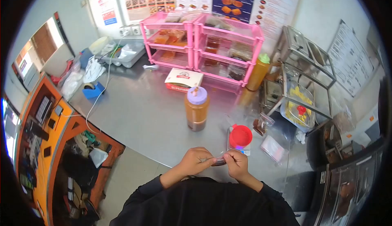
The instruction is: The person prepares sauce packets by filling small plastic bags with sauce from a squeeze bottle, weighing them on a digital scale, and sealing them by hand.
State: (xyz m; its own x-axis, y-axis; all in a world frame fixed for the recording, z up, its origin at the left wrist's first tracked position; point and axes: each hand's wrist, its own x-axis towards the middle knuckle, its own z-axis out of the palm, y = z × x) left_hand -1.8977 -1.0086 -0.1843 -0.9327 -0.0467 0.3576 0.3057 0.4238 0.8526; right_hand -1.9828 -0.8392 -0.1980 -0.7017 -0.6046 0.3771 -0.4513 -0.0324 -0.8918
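Note:
Close to my body, at the table's front edge, my left hand (pixel 197 160) and my right hand (pixel 237 164) pinch a small clear plastic bag (pixel 219 160) between them. Something dark brown is inside the bag. Its lower part and some of my fingers are hidden. Just beyond my right hand, a red cup (pixel 241 136) rests on what looks like a small scale (pixel 246 151). A large bottle of brown sauce (pixel 197 114) with a purple lid stands upright farther ahead. To the right lie a small bag of brown sauce (pixel 259 125) and a stack of clear plastic bags (pixel 272 149).
Pink shelf racks (pixel 194 42) with packets stand against the wall, behind a cardboard food box (pixel 183 79). A yellow sauce bottle (pixel 258 73) is beside them. Metal racks (pixel 310 79) stand right, over a tray (pixel 300 118). A blue tape dispenser (pixel 94 90) sits left.

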